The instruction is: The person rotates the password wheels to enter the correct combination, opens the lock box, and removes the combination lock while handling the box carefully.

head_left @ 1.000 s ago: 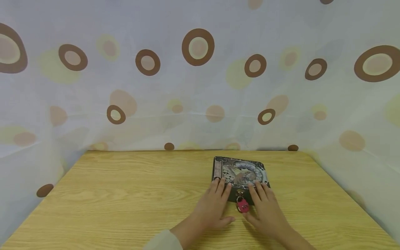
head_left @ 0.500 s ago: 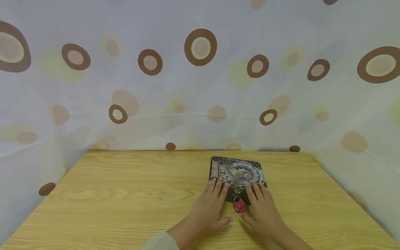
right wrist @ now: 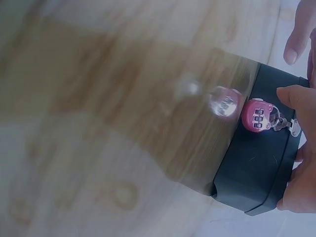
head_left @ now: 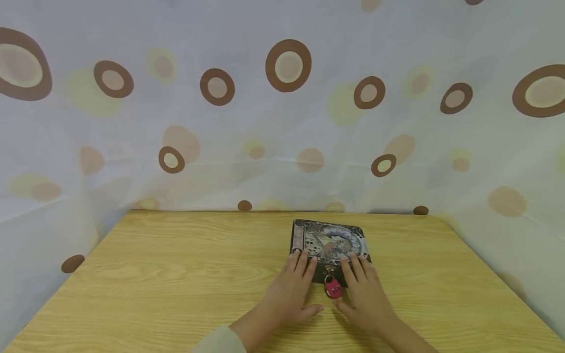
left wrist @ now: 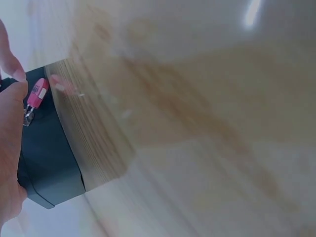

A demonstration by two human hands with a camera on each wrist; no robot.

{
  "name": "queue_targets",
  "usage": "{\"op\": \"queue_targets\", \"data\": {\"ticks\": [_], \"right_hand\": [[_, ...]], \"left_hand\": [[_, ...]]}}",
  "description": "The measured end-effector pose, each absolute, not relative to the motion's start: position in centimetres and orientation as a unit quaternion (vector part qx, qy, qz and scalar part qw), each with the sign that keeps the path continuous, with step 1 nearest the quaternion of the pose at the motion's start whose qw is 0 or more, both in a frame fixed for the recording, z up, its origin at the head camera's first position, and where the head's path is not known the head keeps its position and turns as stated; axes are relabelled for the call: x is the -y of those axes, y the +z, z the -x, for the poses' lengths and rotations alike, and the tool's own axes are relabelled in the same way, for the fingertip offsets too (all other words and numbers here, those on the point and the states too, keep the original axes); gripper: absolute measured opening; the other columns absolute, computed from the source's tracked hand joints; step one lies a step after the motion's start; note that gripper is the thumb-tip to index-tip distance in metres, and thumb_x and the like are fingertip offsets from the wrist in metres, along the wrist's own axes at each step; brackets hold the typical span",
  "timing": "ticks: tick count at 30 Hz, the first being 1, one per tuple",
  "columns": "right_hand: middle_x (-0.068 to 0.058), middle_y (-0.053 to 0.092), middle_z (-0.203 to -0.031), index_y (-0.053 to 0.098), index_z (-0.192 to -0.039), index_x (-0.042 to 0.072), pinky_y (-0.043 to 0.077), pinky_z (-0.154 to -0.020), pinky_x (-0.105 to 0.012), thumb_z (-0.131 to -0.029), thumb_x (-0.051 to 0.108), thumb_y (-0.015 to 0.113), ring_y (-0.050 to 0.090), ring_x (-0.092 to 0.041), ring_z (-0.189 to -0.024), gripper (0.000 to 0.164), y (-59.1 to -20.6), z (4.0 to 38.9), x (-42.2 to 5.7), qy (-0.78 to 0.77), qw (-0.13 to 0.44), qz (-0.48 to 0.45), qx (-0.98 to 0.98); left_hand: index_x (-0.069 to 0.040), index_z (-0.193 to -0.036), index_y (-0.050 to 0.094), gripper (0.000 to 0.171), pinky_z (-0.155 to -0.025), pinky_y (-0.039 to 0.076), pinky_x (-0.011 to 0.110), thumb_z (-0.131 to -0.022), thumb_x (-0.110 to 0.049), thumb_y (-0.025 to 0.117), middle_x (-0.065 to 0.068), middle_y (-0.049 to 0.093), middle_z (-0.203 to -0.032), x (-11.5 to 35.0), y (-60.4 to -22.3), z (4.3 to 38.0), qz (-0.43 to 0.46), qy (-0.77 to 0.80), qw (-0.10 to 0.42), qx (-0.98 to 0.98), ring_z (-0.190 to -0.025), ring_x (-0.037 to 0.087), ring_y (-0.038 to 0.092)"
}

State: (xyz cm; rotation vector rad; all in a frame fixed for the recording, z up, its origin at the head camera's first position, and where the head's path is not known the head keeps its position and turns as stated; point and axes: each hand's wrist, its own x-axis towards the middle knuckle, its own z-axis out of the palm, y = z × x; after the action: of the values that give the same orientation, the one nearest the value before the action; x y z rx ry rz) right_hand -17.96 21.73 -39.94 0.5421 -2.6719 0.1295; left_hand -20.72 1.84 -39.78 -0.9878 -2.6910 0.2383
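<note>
A dark box [head_left: 331,242] with a picture printed on its lid lies on the table; its plain dark front [left wrist: 52,158] shows in the left wrist view. From the metal clasp [right wrist: 295,128] on that front hangs a small pink combination padlock [head_left: 333,288], its number dials [right wrist: 258,118] turned outward. My left hand [head_left: 289,291] rests its straight fingertips on the lid's front left edge, thumb pointing inward. My right hand [head_left: 366,294] lies likewise on the front right edge, its thumb close below the padlock. Neither hand grips the padlock.
The wood-grain table [head_left: 176,274] spreads out on both sides of the box. Behind it and along the sides hangs a pale curtain [head_left: 247,122] with brown and yellow circles. The tabletop is glossy and mirrors the padlock in the right wrist view.
Box, padlock and both hands have shifted a little to the left across the table together. The fingers keep their places on the lid. The head view has swung slightly too.
</note>
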Motion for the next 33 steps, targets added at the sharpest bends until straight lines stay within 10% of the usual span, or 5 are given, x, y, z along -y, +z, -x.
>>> {"op": "queue_targets", "data": {"ticks": [33], "right_hand": [[-0.031, 0.036, -0.140, 0.037, -0.137, -0.006, 0.030, -0.104, -0.061, -0.073, 0.038, 0.074, 0.032, -0.046, -0.130, 0.085, -39.8, 18.9, -19.2, 0.056, 0.199, -0.228, 0.951]], "left_hand": [[-0.006, -0.144, 0.029, 0.087, -0.114, 0.027, 0.037, -0.084, -0.068, 0.043, 0.017, 0.031, -0.149, 0.8, -38.9, 20.3, 0.314, 0.079, 0.118, 0.939, -0.138, 0.031, 0.028]]}}
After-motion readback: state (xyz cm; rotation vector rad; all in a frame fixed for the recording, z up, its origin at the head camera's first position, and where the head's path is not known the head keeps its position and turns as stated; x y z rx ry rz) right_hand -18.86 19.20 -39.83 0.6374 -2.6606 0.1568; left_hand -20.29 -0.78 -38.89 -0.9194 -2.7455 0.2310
